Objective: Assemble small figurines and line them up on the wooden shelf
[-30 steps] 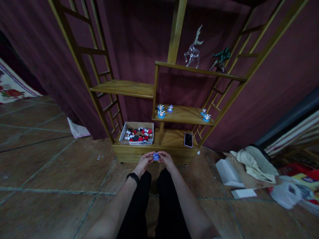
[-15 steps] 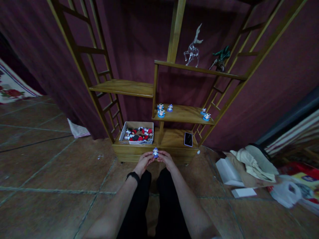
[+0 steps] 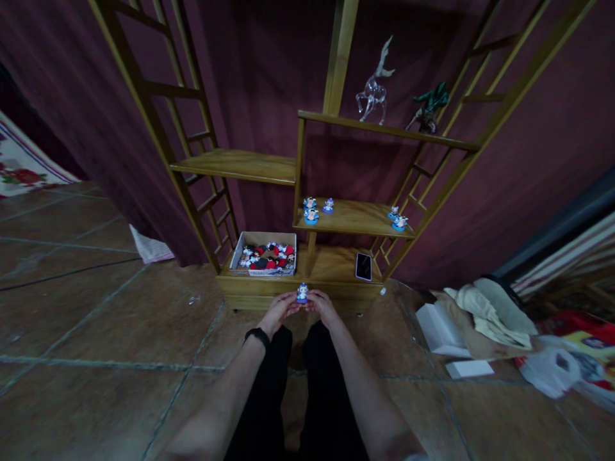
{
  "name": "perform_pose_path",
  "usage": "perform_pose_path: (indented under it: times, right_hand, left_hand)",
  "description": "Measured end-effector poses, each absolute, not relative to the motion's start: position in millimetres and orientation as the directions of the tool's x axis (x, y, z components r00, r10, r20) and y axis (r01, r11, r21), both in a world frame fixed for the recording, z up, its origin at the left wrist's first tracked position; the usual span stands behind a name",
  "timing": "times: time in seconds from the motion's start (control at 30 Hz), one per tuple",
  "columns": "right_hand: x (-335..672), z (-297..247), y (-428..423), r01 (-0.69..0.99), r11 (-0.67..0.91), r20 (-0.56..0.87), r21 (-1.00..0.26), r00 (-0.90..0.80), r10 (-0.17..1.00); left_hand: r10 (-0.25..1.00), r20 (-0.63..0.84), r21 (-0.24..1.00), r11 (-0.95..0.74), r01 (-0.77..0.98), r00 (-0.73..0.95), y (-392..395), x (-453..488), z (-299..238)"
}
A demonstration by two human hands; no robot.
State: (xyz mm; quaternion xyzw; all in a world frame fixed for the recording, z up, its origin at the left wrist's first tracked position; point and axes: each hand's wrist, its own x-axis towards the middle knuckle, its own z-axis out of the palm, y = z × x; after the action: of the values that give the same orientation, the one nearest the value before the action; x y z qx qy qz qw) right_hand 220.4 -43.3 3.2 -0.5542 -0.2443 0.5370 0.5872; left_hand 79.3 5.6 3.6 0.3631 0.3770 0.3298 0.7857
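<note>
Both hands on one figurine (image 3: 302, 294): white body, purple top, purple base, held upright at the midline. Left hand (image 3: 280, 308) pinching it from the left, fingertips on the base area; right hand (image 3: 322, 303) doing the same from the right. Exact finger contact too small to tell. Black wristband (image 3: 258, 337) on the left wrist

Figurine is in the air, in front of the low front of a wooden shelf unit (image 3: 248, 297), above and ahead of the dark trousers (image 3: 323, 384). Not on any shelf

Bottom ledge (image 3: 331, 265): open box (image 3: 266, 238) on the left with a pile of red, black and white small figures (image 3: 271, 263) inside; phone (image 3: 364, 266) lying flat near the right end, screen dark

Middle shelf (image 3: 360, 214): five small figures standing. Left end has two blue-based ones (image 3: 311, 216), one in front of the other, with a purple one (image 3: 328, 205) just beside them. Right end has two more (image 3: 400, 223), close together, bases blue

Upper shelf (image 3: 346, 121): clear deer (image 3: 373, 91), then a green and brown ornament (image 3: 429, 109) to its right

Floor, right side: white carton (image 3: 439, 330), smaller white box (image 3: 469, 369) near it, plastic bag (image 3: 550, 372) further right
</note>
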Motion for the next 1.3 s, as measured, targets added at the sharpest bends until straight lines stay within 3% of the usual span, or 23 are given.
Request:
perform_pose_path:
  times: [0.57, 0.93, 1.3]
  right_hand:
    - [219.5, 16.5, -53.6, -0.366, -0.176, -0.248, -0.914, 0.159, 0.956]
    - [220.3, 9.1, -48.6, -0.355, -0.176, -0.279, -0.918, 0.261, 0.924]
    - [220.8, 10.7, -50.1, -0.323, -0.154, -0.244, -0.934, 0.261, 0.934]
  left_hand:
    - [0.809, -0.378, 0.776, 0.542, -0.322, 0.45, 9.1, 81.1, 3.2]
    - [0.796, -0.358, 0.783, 0.541, -0.308, 0.489, 6.2, 81.2, 8.4]
    - [0.783, -0.336, 0.806, 0.526, -0.271, 0.523, 3.7, 80.7, 14.8]
